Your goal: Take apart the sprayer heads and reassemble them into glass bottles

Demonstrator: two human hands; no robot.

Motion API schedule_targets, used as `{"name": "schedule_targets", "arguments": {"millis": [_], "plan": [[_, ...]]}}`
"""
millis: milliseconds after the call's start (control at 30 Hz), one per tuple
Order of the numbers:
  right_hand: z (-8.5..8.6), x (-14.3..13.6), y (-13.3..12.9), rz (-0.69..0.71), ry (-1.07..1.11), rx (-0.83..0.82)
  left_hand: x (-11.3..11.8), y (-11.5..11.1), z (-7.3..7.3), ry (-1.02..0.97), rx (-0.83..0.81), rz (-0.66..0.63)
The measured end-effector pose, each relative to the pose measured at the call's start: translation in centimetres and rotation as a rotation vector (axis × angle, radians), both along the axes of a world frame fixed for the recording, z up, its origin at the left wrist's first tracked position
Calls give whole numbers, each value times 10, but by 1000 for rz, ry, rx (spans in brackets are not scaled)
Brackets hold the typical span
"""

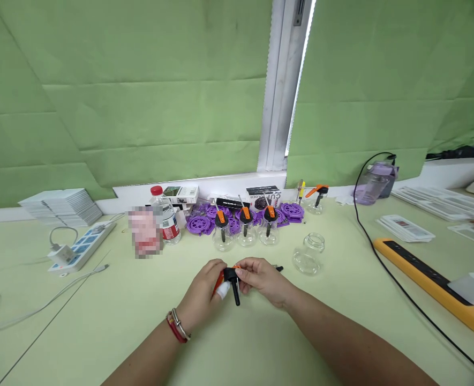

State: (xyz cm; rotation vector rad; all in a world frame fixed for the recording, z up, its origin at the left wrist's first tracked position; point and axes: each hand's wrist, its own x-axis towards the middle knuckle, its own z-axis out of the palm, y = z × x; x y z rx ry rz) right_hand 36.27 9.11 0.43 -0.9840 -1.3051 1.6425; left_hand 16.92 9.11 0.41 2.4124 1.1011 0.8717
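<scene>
Both my hands meet over the table around a black-and-orange dispenser top, whose black stem points down toward me. My left hand is closed on its left side, with something white wrapped on one fingertip. On the other side, the fingers of my right hand pinch the top's edge. A small spring part lies just behind my right hand. An open glass jar rests tilted on the table to the right. Three glass jars with similar tops stand upright behind my hands.
Purple plastic parts, small boxes and a water bottle line the back. At left are a power strip and stacked white pieces. A black cable and a yellow-orange bar lie at right.
</scene>
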Motion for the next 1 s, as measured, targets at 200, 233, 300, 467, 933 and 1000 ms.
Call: {"name": "schedule_targets", "arguments": {"millis": [200,233,300,467,933,1000], "plan": [[-1,-1,4,-23,-54,-50,-5,-2,-9,139,122,-21],[-1,-1,4,-25,-65,-42,-5,-2,-10,149,136,-22],[-1,0,3,-19,-76,-13,-5,-2,-10,173,165,-42],[0,-1,3,-22,-39,20,-6,-1,-4,200,281,-119],[5,0,-1,-36,44,9,-12,1,4,103,321,-146],[7,-2,-1,-92,31,15,-13,0,5,129,309,-141]]}}
